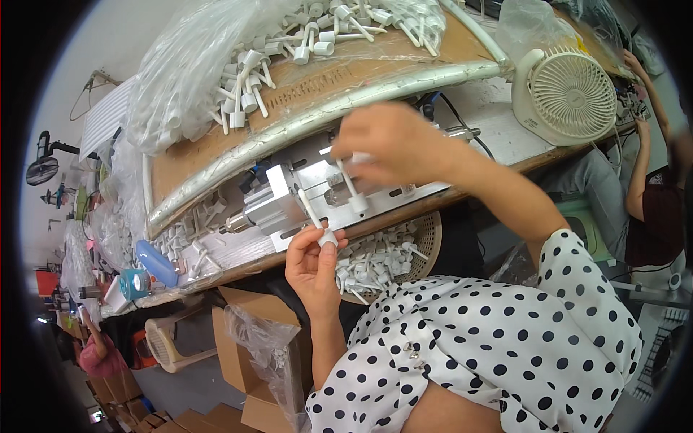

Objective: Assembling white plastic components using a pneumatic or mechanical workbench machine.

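Between the thumb and fingers of my left hand [312, 268] is a white cap with a long thin stem [312, 211], its stem pointing up and away from me. This hand sits just in front of the bench edge. Beyond it stands a metal clamping fixture [271, 206] with cylinders and a flat plate. Over that plate is my right hand [390, 144], smeared by motion, so its grip does not show. Just under its fingers another white stemmed cap [355, 198] slants across the fixture; whether the fingers touch it is unclear.
A cardboard-lined tray [303, 86] with a plastic-wrapped rim holds a heap of white stemmed caps. Below the bench, a woven basket [432, 249] holds more. A white fan [570, 94] stands at right, an open carton [242, 361] at lower left. Other people sit at both sides.
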`<state>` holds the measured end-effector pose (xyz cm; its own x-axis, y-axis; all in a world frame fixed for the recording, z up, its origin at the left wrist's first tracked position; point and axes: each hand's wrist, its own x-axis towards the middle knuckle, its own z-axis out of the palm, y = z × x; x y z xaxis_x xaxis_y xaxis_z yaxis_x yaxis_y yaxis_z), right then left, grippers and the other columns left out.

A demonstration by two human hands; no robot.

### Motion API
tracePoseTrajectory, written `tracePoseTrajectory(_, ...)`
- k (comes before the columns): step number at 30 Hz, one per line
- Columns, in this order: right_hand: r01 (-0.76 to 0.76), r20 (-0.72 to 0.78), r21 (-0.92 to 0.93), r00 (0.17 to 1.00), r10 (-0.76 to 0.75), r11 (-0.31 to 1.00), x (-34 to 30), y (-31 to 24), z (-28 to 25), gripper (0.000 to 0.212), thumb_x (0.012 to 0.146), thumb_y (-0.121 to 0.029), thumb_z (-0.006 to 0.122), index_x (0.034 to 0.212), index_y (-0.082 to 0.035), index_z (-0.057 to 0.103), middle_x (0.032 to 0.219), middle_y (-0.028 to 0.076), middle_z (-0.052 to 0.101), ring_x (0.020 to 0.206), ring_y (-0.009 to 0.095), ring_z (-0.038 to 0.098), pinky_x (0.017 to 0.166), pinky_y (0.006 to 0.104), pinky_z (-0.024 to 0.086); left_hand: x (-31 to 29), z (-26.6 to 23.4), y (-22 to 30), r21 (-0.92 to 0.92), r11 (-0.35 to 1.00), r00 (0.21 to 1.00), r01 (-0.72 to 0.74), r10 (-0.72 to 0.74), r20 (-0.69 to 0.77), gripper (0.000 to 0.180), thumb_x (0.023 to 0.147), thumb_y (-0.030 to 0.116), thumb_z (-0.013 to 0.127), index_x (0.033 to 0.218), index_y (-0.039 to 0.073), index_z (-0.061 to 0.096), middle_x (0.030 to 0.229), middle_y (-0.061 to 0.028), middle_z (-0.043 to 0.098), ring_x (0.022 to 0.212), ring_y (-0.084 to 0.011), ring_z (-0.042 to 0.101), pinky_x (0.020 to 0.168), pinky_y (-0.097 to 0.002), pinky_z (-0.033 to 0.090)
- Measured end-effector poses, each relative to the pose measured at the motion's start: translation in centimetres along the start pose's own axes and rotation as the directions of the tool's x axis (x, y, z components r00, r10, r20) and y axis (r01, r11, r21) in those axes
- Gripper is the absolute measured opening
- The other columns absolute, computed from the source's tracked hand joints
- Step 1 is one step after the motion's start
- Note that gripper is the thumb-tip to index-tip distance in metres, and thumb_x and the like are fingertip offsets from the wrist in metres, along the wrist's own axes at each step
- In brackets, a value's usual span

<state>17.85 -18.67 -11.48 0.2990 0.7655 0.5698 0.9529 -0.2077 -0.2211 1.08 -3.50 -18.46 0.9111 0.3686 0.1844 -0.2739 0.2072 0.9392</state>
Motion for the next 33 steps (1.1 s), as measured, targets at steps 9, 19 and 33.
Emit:
tracePoseTrajectory(9, -0.308, -0.131, -0.323, 0.951, 0.280, 0.895, 7.7, 9.9, 0.9, 0.020, 0.077, -0.017, 0.055, 0.093, -0.006, 0.058, 0.086, 0.012, 0.060, 0.082, 0.029, 0.058, 0.071, 0.0384, 0.046, -0.3, 0.6, 0.0, 0.098, 0.992, 0.997, -0.078, 0.077, 0.011, 0.020, 0.081, -0.006, 0.051, 0.101, -0.004, 0.052, 0.111, -0.0137, 0.049, 0.087, -0.0205, 0.059, 0.075, -0.0301, 0.052)
tracePoseTrajectory(19, -0.336, 0.065, -0.212, 0.932, 0.357, 0.917, 6.1, 6.1, -2.4, 0.028, 0.073, -0.026, 0.065, 0.091, -0.004, 0.061, 0.084, 0.014, 0.063, 0.078, 0.025, 0.061, 0.068, 0.0344, 0.047, 1.6, 2.9, 0.8, 0.637, 0.714, 0.957, -0.291, 0.214, 0.197, 0.022, 0.072, -0.003, 0.062, 0.094, 0.000, 0.061, 0.109, -0.0131, 0.055, 0.092, -0.0190, 0.057, 0.071, -0.0268, 0.049)
tracePoseTrajectory(33, -0.338, -0.154, 0.246, 0.912, 0.381, 0.909, 0.8, 5.2, -3.6, 0.035, 0.072, -0.038, 0.069, 0.074, -0.004, 0.063, 0.065, 0.005, 0.061, 0.061, 0.013, 0.058, 0.057, 0.0259, 0.046, 3.8, 4.1, -1.6, 0.796, 0.342, 0.855, -0.499, 0.340, 0.390, 0.022, 0.073, 0.000, 0.062, 0.095, 0.000, 0.060, 0.108, -0.0150, 0.056, 0.090, -0.0257, 0.059, 0.067, -0.0291, 0.049)
